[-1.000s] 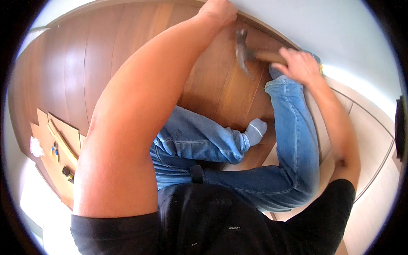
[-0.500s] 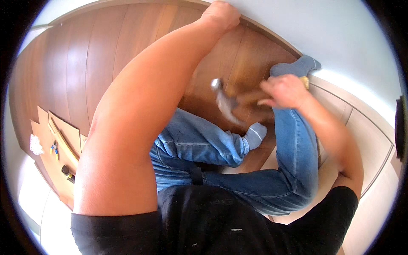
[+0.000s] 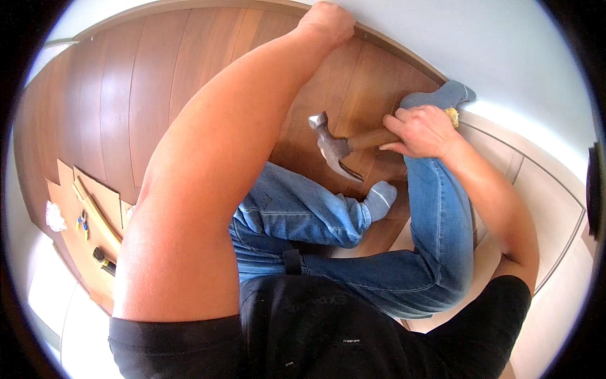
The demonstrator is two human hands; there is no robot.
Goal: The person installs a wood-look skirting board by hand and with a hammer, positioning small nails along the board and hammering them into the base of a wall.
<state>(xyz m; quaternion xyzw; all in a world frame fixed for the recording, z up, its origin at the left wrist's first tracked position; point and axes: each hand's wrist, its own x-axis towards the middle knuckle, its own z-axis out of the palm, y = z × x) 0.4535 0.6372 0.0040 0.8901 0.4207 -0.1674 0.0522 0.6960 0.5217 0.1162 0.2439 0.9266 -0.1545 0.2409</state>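
Note:
My right hand is wrapped round the wooden handle of a claw hammer. The hammer is held above the floor, its metal head pointing left and the claw curving down toward my sock. A yellowish handle end sticks out beyond my hand. At the far edge of the floor, my left hand is closed against the brown baseboard at the foot of the white wall. Its fingertips are turned away, so whatever they hold, if anything, is hidden.
Brown wooden floorboards run to the wall. My legs in jeans are bent below the hammer. At left, cardboard bears pliers, a wooden strip and a black-yellow tool. Pale cabinet panels stand at right.
The hammer and my right hand were blurred by motion and now show sharply, with the hammer head slightly farther up and left. My left hand stays at the baseboard.

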